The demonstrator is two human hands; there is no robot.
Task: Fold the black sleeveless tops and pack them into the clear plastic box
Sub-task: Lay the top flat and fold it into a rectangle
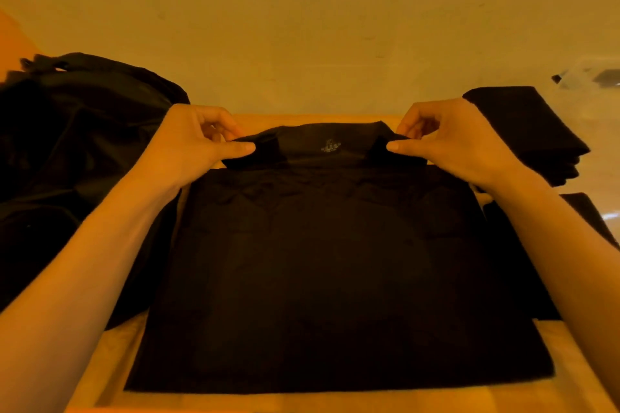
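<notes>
A black sleeveless top (328, 271) lies flat on the wooden table (335, 402), hem toward me, neck at the far side with a pale printed label showing. My left hand (198, 144) pinches the left shoulder strap between thumb and fingers. My right hand (446, 144) pinches the right shoulder strap the same way. Both straps are lifted slightly off the table. The clear plastic box (600, 130) stands at the far right, with a folded black top (526, 130) leaning at its near side.
A heap of unfolded black tops (77, 150) fills the left side of the table. More dark fabric (590, 214) lies at the right, beyond my right forearm. A plain wall rises just behind the table's far edge.
</notes>
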